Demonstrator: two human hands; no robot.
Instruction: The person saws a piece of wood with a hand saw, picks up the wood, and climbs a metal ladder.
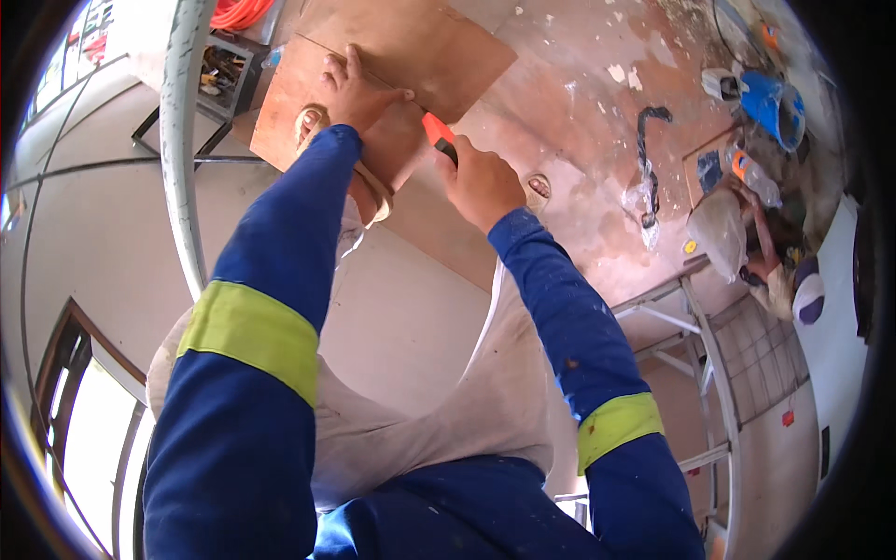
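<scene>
My left hand (pixel 362 98) presses on a thin brown board (pixel 289 89), its fingers spread near a straight line between this sheet and a second brown sheet (pixel 429 42). Closed in my right hand (pixel 481 182) is a red and black utility knife (pixel 437 131), its red end at the sheet's near right edge. Whether a blade is out cannot be made out. My sandalled left foot (pixel 311 121) rests on the board, beside my left wrist. The other foot (pixel 539 189) stands on the floor, right of my right hand.
A pale pole (pixel 180 140) rises at left, beside a crate of tools (pixel 222 73) and an orange hose (pixel 241 11). On the right are a dark twisted cord (pixel 644 149), a blue bucket (pixel 773 110), a metal ladder (pixel 714 373) and another person (pixel 779 285) bending low.
</scene>
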